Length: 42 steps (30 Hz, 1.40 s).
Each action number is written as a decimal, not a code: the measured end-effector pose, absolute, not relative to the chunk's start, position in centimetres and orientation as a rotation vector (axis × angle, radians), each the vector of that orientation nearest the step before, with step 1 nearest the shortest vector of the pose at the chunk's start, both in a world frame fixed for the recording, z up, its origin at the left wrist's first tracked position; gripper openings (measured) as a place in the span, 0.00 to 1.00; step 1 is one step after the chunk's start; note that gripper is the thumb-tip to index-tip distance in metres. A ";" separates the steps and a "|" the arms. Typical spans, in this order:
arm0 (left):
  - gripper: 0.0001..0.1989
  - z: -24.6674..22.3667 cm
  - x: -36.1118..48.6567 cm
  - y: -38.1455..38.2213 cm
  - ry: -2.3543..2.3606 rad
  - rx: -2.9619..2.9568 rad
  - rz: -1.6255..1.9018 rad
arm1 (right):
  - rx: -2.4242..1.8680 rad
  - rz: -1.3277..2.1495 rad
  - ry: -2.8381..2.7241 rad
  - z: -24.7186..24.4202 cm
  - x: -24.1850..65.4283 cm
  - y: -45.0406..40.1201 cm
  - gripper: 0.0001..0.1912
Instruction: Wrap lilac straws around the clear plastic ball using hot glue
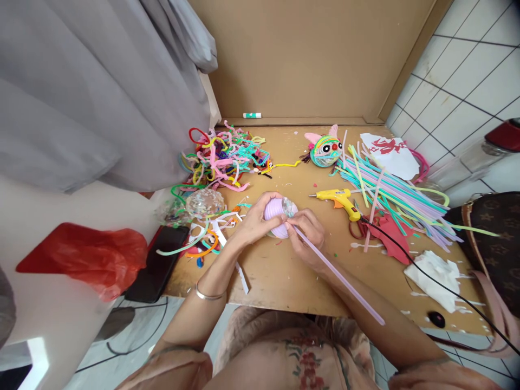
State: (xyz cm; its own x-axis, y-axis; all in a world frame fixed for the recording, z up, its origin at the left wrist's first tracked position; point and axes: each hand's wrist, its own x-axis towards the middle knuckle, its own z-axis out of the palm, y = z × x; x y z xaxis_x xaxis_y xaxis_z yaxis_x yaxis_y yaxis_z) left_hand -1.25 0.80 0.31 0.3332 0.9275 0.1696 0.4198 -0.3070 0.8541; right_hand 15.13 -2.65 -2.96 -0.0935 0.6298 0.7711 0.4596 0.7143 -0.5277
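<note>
Near the middle of the table is a small clear ball [280,210], partly wrapped in rows of lilac pipe cleaner. My left hand [262,218] closes round its left side, thumb across the front. At its right, my right hand [304,235] pinches a lilac pipe cleaner [339,276] against the ball. The long free end of that pipe cleaner slants down to the right, over my forearm. My fingers cover part of the ball's front. A yellow hot glue gun [337,201] lies to the right of my right hand, nozzle pointing left.
A tangled pile of pipe cleaners [223,157] and a clear faceted ball [205,203] are at left. Behind stands a decorated ball with pink ears [325,149]. Straight pipe cleaners [398,189], red felt [390,235], crumpled tissue [434,279] and a bag [491,244] are right.
</note>
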 end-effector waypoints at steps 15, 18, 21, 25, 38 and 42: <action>0.22 0.7 -1.2 0.5 1.209 1.899 0.875 | -0.820 0.117 -1.704 -3.0 14.9 -2.5 0.06; 0.24 0.5 -1.3 0.6 1.227 1.897 0.875 | -0.823 0.124 -1.709 -3.2 15.0 -2.4 0.07; 0.25 0.1 -1.4 0.8 1.212 1.904 0.889 | -0.831 0.119 -1.713 -3.3 15.0 -2.3 0.06; 0.23 -0.3 -1.6 0.9 1.181 1.920 0.893 | -0.829 0.098 -1.715 -3.3 15.0 -2.3 0.06; 0.20 0.1 -1.4 0.9 1.181 1.933 0.883 | -0.828 0.103 -1.718 -2.8 15.0 -2.5 0.05; 0.20 0.2 -1.4 0.8 1.189 1.931 0.874 | -0.829 0.101 -1.710 -2.8 14.9 -2.5 0.05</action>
